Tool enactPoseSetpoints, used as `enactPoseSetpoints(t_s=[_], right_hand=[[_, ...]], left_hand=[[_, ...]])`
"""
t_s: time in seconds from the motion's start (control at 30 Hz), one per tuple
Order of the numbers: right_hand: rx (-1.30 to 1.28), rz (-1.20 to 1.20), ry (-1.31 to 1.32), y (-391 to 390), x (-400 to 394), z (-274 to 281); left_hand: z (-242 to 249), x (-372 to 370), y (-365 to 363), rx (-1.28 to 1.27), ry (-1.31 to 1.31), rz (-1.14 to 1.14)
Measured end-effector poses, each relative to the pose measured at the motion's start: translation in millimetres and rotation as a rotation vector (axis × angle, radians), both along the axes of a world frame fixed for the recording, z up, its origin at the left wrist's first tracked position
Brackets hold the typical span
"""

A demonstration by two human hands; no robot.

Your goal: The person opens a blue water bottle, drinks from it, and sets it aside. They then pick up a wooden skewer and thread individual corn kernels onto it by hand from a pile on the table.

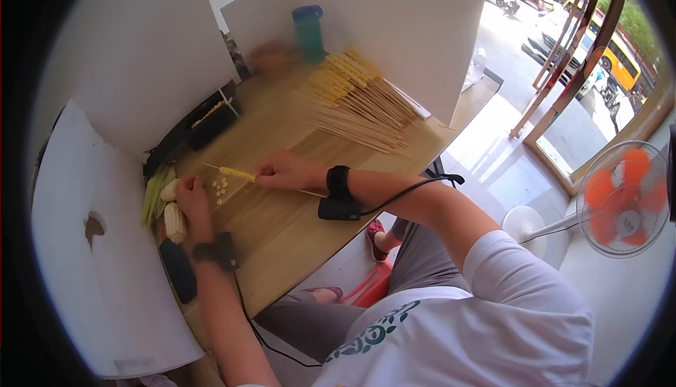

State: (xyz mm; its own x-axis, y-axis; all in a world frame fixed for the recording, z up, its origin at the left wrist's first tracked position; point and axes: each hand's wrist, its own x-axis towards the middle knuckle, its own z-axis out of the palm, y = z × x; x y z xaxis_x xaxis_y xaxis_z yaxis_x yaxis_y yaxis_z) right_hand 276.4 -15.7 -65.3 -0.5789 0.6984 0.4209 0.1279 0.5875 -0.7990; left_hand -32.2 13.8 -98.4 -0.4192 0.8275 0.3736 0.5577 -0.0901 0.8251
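Note:
My right hand (287, 170) is closed around a wooden skewer threaded with yellow corn kernels (238, 174). Its bare pointed tip sticks out to the left, toward my left hand. My left hand (193, 198) has its fingers bent together beside two pale corn cobs (174, 223). Whether those fingers pinch a kernel or touch the upper cob cannot be made out. Between my hands, loose corn kernels (219, 191) lie scattered on the wooden table (274, 228).
A pile of corn-loaded skewers (345, 77) and bare skewers (355, 128) lies at the back right, near a blue-lidded bottle (308, 33). Green husks (156, 193) and a black tray (211, 119) are at left. A dark phone-like object (177, 271) rests at the table edge.

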Motion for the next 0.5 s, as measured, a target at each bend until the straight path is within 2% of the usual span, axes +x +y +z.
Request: enactPoseSetpoints(t_s=[0.13, 0.17, 0.23, 0.3, 0.4, 0.5], right_hand=[[0.004, 0.015, -0.001, 4, -4, 2], [0.003, 0.008, -0.005, 7, -5, 4], [-0.255, 0.059, -0.160, 15, -7, 13], [-0.266, 0.057, -0.119, 19, -9, 11], [-0.239, 0.042, -0.052, 21, -14, 1], [-0.192, 0.040, -0.024, 20, -10, -3]], left_hand=[[-4, -13, 5, 0.057, -0.034, -0.025], [-5, -16, 7, -0.003, -0.035, -0.021], [-11, -27, 15, -0.063, -0.040, -0.019], [-13, -30, 20, -0.117, -0.155, -0.028], [-14, -21, 11, -0.016, -0.080, -0.013], [-8, -11, 1, 0.038, -0.119, -0.059]])
